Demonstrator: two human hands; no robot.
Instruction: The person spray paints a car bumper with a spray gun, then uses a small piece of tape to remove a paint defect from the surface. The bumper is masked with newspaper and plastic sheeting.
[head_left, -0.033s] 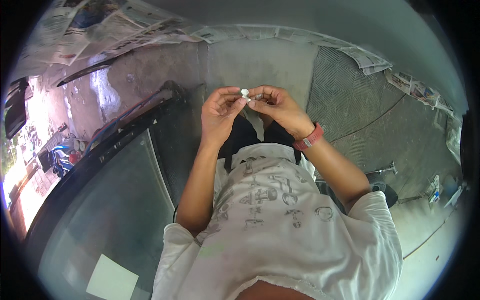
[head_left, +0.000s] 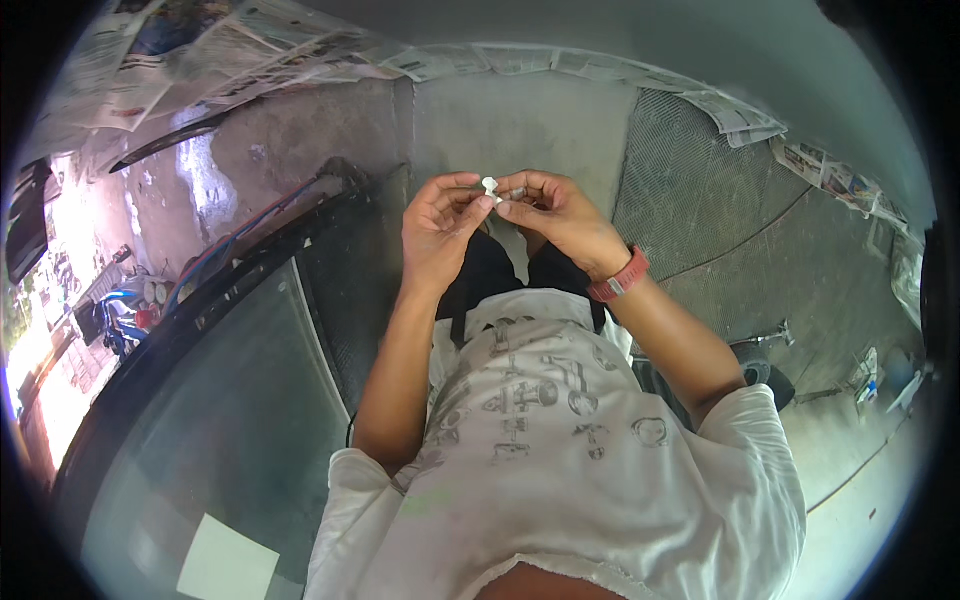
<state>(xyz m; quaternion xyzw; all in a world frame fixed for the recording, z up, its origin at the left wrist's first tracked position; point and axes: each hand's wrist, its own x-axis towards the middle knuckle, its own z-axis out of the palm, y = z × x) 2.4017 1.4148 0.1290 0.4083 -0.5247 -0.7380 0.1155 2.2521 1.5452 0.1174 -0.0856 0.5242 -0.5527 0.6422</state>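
Between the fingertips of both hands is a small white crumpled piece; its exact kind is too small to make out. My left hand pinches it from the left with thumb and fingers. From the other side my right hand grips it the same way, thumb tip close to the left thumb. The hands almost meet in front of my body, above my dark-clad legs. A red wristband circles my right wrist.
A dark-framed glass panel with a pale square sheet stands at the left. Newspaper edges a large grey surface ahead. A textured mat and a cable lie on the right. A motorbike shows far left.
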